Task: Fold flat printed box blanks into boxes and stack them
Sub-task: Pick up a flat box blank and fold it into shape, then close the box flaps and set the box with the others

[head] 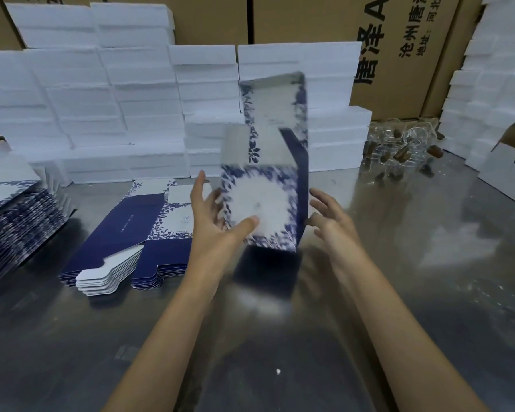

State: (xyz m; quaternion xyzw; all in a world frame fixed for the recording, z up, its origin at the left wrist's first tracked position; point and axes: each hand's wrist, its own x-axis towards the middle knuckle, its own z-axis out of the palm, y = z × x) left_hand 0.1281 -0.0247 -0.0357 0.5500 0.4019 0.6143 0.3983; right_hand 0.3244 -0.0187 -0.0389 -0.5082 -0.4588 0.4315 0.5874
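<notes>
**Mid-fold: one blank up in the air, still needs closing**

So the left hand (220, 224) has the box blank (268, 185) in a grip: thumb laid across the printed white-and-blue face, fingers behind it as far as I can tell. The right hand (330, 217) is just beside the blank's dark blue edge, fingers spread and loosely bent. Whether the fingertips actually touch the card I can't tell, it's pretty blurry there. The blank is up off the desk (428, 263) between the two hands, standing tall, with an upper panel rising away from them and a dark flap hanging below.

My read: this is the opening-up step, where the flat piece gets popped into a tube shape. It's part open, with a blue side wall showing, but no end looks closed. The next move probably calls for the right hand to get a proper hold on that blue side, square the thing up, then tuck the flaps in. The card looks thin and glossy, so it'll likely slip or crease if squeezed off the score lines.

Just left of the left hand, flat on the desk, is the pile of unfolded blanks (137, 236). Further left there's another leaning stack of printed pieces (18, 224). Beyond both hands are stacks of white foam blocks (116, 99), and off past the right hand some clear glass bottles (405, 144).
</notes>
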